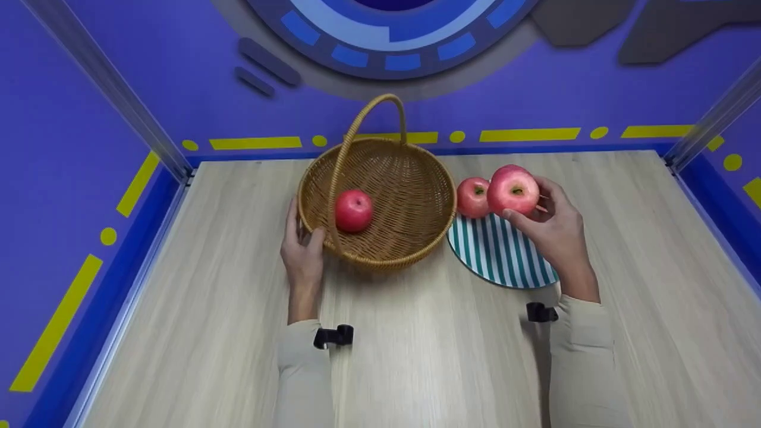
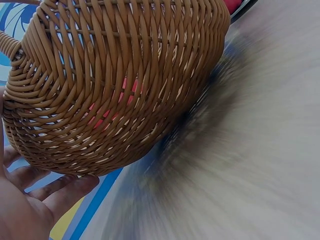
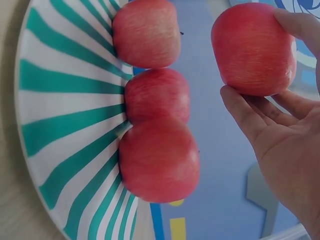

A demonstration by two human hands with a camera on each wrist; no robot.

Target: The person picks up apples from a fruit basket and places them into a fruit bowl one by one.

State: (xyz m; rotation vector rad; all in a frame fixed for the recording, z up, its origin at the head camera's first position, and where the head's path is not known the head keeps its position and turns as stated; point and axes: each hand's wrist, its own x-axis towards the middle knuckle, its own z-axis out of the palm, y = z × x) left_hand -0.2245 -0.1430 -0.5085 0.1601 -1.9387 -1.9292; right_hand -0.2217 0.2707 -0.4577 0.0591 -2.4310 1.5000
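My left hand point(image 1: 302, 252) grips the left side of a round wicker basket point(image 1: 399, 260), its thumb at the rim and its fingers along the outer wall. In the left wrist view, those fingers lie against the weave. One red apple point(image 1: 354, 211) sits inside the basket, at its left, beside the arched handle. To the right, my right hand point(image 1: 556, 229) holds another apple point(image 1: 513, 189) between thumb and fingers above a green-and-white striped plate point(image 1: 505, 255). In the right wrist view, three apples point(image 3: 157, 95) stand in a row on the plate; the head view shows only one of them.
The pale wooden table point(image 1: 404, 356) bears the basket and plate, which stand side by side. A purple-blue wall point(image 1: 196, 77) with yellow marks rises behind, and panels close off both sides. The basket's tall handle point(image 1: 351, 134) arches above the rim.
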